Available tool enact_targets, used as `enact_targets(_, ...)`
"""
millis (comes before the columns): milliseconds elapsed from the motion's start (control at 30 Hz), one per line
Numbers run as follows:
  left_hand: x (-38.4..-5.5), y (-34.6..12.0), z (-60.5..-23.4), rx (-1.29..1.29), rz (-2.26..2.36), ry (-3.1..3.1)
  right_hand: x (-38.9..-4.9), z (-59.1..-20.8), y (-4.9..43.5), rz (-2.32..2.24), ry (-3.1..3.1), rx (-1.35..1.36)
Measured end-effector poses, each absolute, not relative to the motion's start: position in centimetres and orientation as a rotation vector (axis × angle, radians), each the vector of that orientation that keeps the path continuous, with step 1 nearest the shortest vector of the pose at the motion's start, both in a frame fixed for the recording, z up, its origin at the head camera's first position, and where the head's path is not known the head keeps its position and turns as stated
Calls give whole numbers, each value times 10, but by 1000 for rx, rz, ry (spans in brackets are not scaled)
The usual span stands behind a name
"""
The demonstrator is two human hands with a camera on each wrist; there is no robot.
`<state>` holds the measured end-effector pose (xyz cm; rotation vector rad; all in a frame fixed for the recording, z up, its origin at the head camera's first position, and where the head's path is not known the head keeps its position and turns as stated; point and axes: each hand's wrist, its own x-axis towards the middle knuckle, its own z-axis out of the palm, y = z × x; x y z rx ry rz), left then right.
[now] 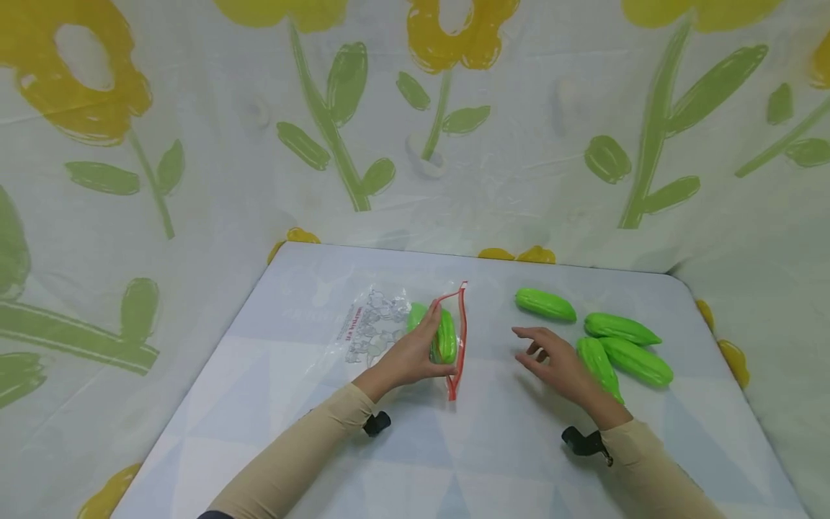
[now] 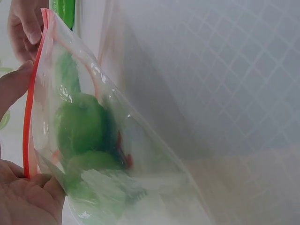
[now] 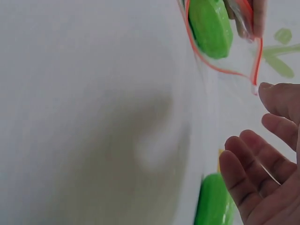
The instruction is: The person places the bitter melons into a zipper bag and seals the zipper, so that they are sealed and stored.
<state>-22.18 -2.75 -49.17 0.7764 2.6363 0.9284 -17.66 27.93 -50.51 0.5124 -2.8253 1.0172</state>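
A clear zip bag (image 1: 372, 328) with a red zip edge lies on the table, its mouth facing right. My left hand (image 1: 410, 353) grips it near the mouth, thumb and fingers spread along the red edge (image 2: 29, 117). Inside are glossy green, ridged, gourd-like vegetables (image 1: 446, 337), partly hidden by the hand. The right wrist view shows the mouth parted, with one green vegetable (image 3: 211, 28) just inside. To the right of the bag my right hand (image 1: 559, 364) hovers with loosely bent fingers, holding nothing. Nearest it is a loose green vegetable (image 1: 599, 366).
More loose green vegetables lie at the right: one alone (image 1: 545, 305) toward the back, and two others (image 1: 622, 329) grouped beside the right hand. The white table (image 1: 415, 461) has pale blue triangles. A flower-printed curtain (image 1: 519, 144) stands behind and at the sides.
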Motion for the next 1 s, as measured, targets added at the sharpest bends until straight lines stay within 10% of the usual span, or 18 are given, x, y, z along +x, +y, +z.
enact_targets(1000, -221, -28, -490, 778, 897, 2648, -134, -481, 362, 781, -2750, 359)
